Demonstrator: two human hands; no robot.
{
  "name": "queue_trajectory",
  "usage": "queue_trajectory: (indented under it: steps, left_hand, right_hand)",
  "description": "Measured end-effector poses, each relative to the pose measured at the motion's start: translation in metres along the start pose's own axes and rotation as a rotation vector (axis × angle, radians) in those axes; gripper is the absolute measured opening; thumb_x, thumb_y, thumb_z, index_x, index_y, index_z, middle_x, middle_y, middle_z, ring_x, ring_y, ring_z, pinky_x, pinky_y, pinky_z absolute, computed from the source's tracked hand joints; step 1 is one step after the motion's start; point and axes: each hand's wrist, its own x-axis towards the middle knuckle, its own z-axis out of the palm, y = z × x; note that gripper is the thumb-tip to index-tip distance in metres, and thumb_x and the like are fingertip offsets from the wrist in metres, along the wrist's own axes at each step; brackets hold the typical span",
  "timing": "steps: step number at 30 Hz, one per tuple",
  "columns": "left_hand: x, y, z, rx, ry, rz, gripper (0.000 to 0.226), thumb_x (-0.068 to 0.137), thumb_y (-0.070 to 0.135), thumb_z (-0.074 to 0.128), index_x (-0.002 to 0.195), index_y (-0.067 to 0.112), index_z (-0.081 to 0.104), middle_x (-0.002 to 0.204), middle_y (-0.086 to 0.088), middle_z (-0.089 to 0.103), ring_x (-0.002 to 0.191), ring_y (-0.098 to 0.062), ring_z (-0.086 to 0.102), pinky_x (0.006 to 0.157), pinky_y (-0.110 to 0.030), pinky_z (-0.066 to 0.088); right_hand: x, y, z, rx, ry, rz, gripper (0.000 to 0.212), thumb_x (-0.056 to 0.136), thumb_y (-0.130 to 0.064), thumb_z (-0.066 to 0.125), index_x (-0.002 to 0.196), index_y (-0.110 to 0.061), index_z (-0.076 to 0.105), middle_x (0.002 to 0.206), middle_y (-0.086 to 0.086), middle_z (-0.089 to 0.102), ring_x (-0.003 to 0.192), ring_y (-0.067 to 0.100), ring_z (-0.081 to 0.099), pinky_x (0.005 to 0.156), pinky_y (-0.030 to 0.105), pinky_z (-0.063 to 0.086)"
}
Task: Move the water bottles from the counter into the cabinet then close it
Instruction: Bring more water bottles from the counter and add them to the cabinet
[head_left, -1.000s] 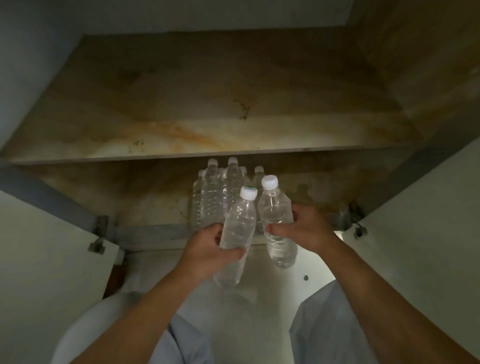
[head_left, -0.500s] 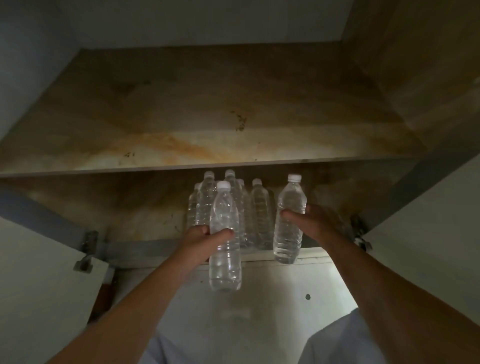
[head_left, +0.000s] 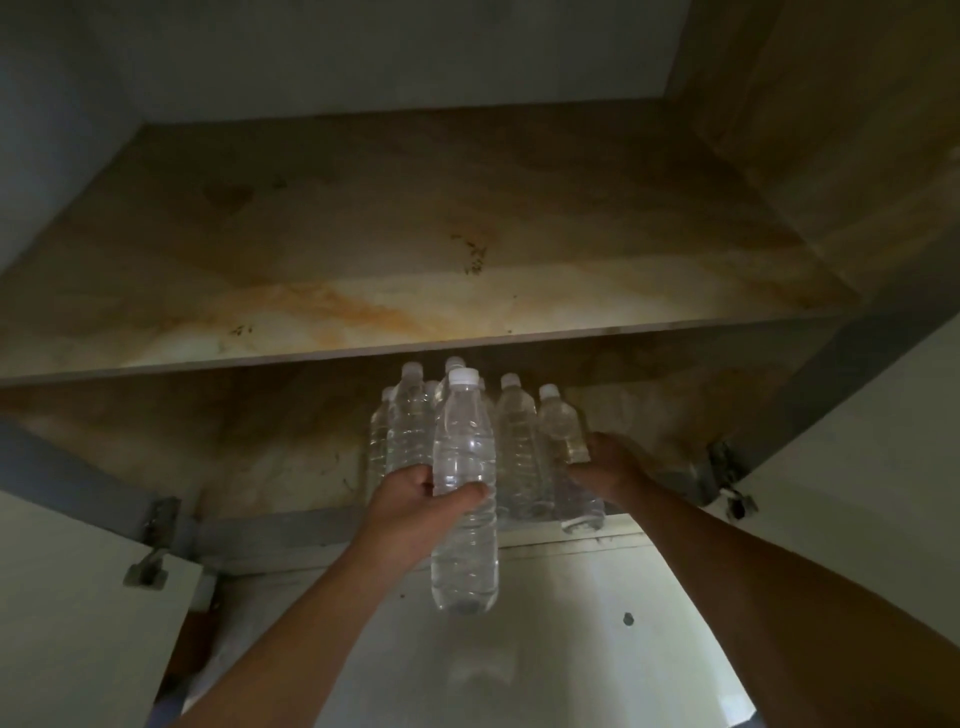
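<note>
– While your left hand has fingers and thumb curled round the middle of the front bottle, where should that one go?
– Its base hangs below the front lip of the lower shelf, so I'd lift first, then push in. Going straight forward would likely knock the base on the lip.
– And the gap?
– The standing bottles are bunched in the middle of the cabinet. I judge the free spot is just in front of them or to their left. Set it down upright, against its neighbours, not leaning.
– Mind the cap?
– Yes. The upper shelf sits close above the caps, so raise it only enough to clear the lip.
– What of the right hand?
– It's at the side of the right-end bottle, which seems to stand at the shelf's front edge. In this dim light I can't tell whether the fingers wrap it or merely rest against it. I'd nudge it deeper before letting go.
– Doors?
– The left door and right door are swung open. Closing comes last.
</note>
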Motion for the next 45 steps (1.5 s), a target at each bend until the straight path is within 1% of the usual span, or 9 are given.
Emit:
queue_trajectory:
  steps: [3, 6, 11, 15, 18, 28, 34, 39, 45]
  left_hand:
    - [0.009, 0.000, 0.001, 0.023, 0.015, -0.021, 0.024, 0.077, 0.040, 0.084, 0.094, 0.025, 0.077, 0.084, 0.010, 0.078, 0.079, -0.009, 0.074, 0.073, -0.027, 0.057]
    - [0.018, 0.001, 0.007, 0.056, 0.043, -0.044, 0.044, 0.069, 0.054, 0.084, 0.082, 0.014, 0.072, 0.075, -0.002, 0.075, 0.072, -0.021, 0.073, 0.072, -0.034, 0.058]
    - [0.033, 0.009, 0.026, 0.070, 0.051, -0.025, 0.040, 0.068, 0.053, 0.086, 0.073, 0.016, 0.073, 0.063, -0.002, 0.072, 0.056, -0.010, 0.065, 0.064, -0.027, 0.053]
    - [0.050, 0.020, 0.043, 0.113, 0.035, 0.045, 0.032, 0.072, 0.047, 0.086, 0.092, 0.026, 0.074, 0.081, 0.007, 0.078, 0.075, -0.009, 0.074, 0.080, -0.036, 0.062]
    - [0.066, 0.035, 0.059, 0.222, 0.089, 0.132, 0.034, 0.074, 0.048, 0.083, 0.097, 0.030, 0.065, 0.086, 0.011, 0.073, 0.078, -0.009, 0.070, 0.070, -0.029, 0.057]
    - [0.115, 0.034, 0.105, 0.618, 0.182, 0.183, 0.050, 0.090, 0.050, 0.065, 0.124, 0.016, 0.056, 0.114, -0.009, 0.069, 0.100, -0.029, 0.068, 0.072, -0.031, 0.048]
    - [0.111, 0.027, 0.102, 0.943, 0.070, 0.576, 0.052, 0.097, 0.025, 0.056, 0.147, 0.021, 0.042, 0.152, -0.012, 0.038, 0.140, -0.033, 0.038, 0.104, -0.047, 0.048]
    - [0.095, 0.023, 0.065, 1.051, -0.280, 0.583, 0.085, 0.081, 0.059, 0.069, 0.154, 0.034, 0.034, 0.170, -0.005, 0.005, 0.155, -0.026, 0.008, 0.120, -0.054, 0.026]
    - [0.095, 0.022, 0.050, 1.206, -0.244, 0.524, 0.113, 0.078, 0.073, 0.066, 0.162, 0.031, 0.003, 0.170, -0.008, -0.007, 0.156, -0.027, 0.001, 0.124, -0.045, 0.006]
  right_hand:
    - [0.004, 0.017, 0.003, 0.008, -0.080, -0.031, 0.043, 0.080, -0.017, 0.081, 0.118, -0.024, 0.063, 0.110, 0.001, 0.071, 0.094, 0.019, 0.069, 0.077, 0.030, 0.060]
    - [0.025, 0.049, 0.016, 0.022, -0.110, -0.074, 0.071, 0.061, -0.056, 0.082, 0.125, -0.044, 0.055, 0.120, -0.011, 0.068, 0.111, 0.017, 0.065, 0.094, 0.042, 0.057]
    - [0.011, 0.048, 0.020, 0.051, -0.110, -0.089, 0.118, 0.036, -0.069, 0.083, 0.142, -0.044, 0.038, 0.133, -0.011, 0.060, 0.120, 0.018, 0.058, 0.099, 0.045, 0.054]
    - [0.015, 0.060, 0.025, 0.026, -0.069, -0.107, 0.098, 0.057, -0.050, 0.089, 0.141, -0.046, 0.040, 0.132, -0.011, 0.062, 0.123, 0.022, 0.060, 0.097, 0.045, 0.056]
    - [-0.013, 0.032, 0.015, -0.066, 0.002, -0.114, 0.083, 0.075, -0.035, 0.085, 0.145, -0.036, 0.041, 0.133, -0.007, 0.062, 0.121, 0.021, 0.059, 0.099, 0.037, 0.052]
    - [-0.018, 0.034, 0.019, -0.137, 0.117, -0.102, 0.070, 0.084, -0.042, 0.075, 0.146, -0.030, 0.045, 0.131, -0.005, 0.066, 0.121, 0.021, 0.062, 0.101, 0.033, 0.051]
    - [-0.014, 0.037, 0.017, -0.121, 0.134, -0.160, 0.055, 0.088, -0.040, 0.072, 0.139, -0.031, 0.053, 0.125, -0.008, 0.068, 0.117, 0.019, 0.063, 0.097, 0.027, 0.049]
    - [-0.009, 0.029, 0.014, -0.098, 0.127, -0.161, 0.057, 0.088, -0.043, 0.073, 0.139, -0.027, 0.053, 0.126, -0.004, 0.067, 0.119, 0.022, 0.061, 0.101, 0.032, 0.049]
    - [0.002, 0.023, 0.017, -0.051, 0.147, -0.122, 0.058, 0.083, -0.039, 0.079, 0.136, -0.031, 0.054, 0.125, -0.006, 0.068, 0.116, 0.022, 0.064, 0.099, 0.039, 0.053]
